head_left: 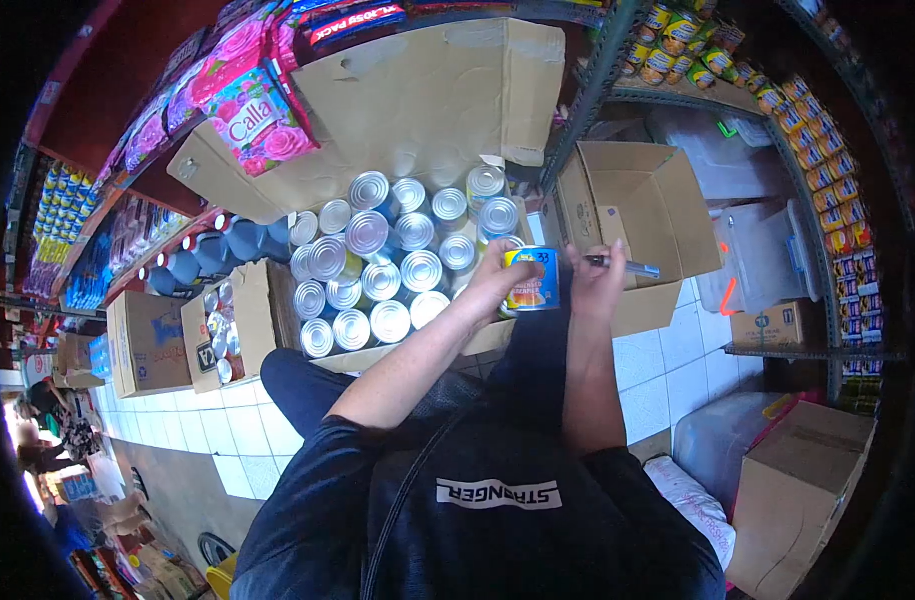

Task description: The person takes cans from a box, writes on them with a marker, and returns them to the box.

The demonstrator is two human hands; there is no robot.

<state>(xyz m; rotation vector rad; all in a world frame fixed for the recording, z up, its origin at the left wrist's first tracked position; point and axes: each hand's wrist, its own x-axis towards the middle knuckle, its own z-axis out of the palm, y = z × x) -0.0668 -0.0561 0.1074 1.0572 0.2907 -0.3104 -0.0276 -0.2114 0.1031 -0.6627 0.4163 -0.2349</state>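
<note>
Beside an open carton point(428, 95) of silver-topped cans point(381, 281): one yellow-and-blue can point(541, 292) being held.
Left, a pink packet point(260, 122) lettered "Calla" is overlapping the carton's raised flap point(363, 115), which is blocking the view behind; centre, thumb and fingers of the left hand point(491, 285) are pinching the can, inked "33", at the carton's right side; fingers of the right hand point(598, 287) are pinching a pen point(638, 268); right, a second box point(681, 215) is standing open.
</note>
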